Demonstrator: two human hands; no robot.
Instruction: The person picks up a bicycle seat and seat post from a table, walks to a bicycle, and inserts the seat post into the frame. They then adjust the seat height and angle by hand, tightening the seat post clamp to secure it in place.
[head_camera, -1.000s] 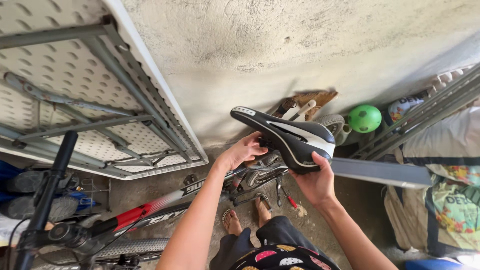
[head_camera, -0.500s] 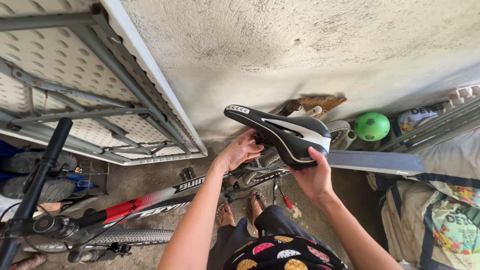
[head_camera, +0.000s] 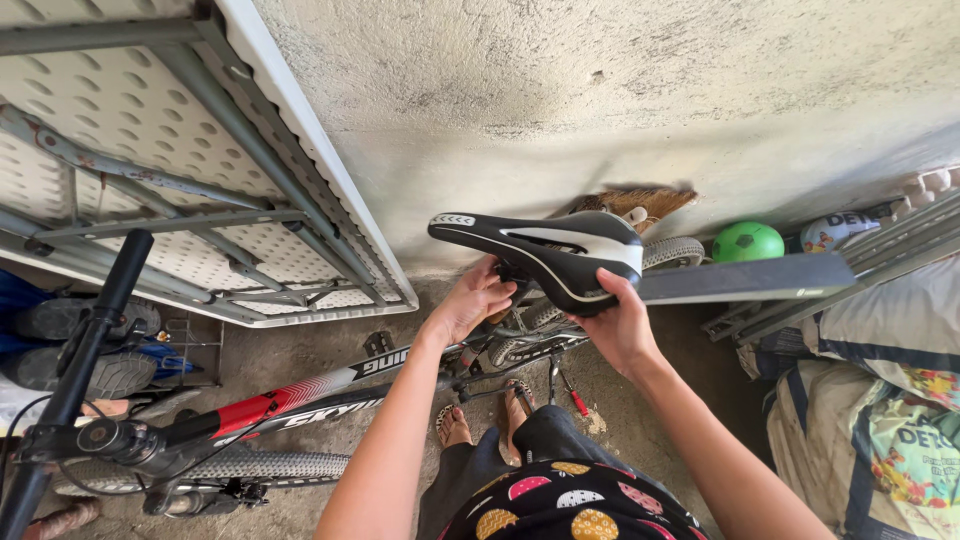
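Observation:
A black and white bicycle saddle (head_camera: 540, 245) stands level above the bike's rear. My right hand (head_camera: 618, 325) grips the saddle's wide back end from below. My left hand (head_camera: 472, 300) reaches under the saddle's middle, fingers curled around the part beneath it; what they hold is hidden. The bike's red, black and white frame (head_camera: 300, 395) runs left toward the black handlebar (head_camera: 85, 350) at the lower left. My sandalled feet (head_camera: 485, 415) stand on the concrete floor beside the frame.
A folded white plastic table (head_camera: 170, 170) with grey metal legs leans on the rough wall at the left. A green ball (head_camera: 748, 242), a broom head (head_camera: 640, 203), a grey plank (head_camera: 745, 280) and printed sacks (head_camera: 880, 400) fill the right side. A tyre (head_camera: 200, 470) lies low at the left.
The view has drifted right and down, so the saddle sits more central. Both hands stay on the saddle; the left has slid a little further under it.

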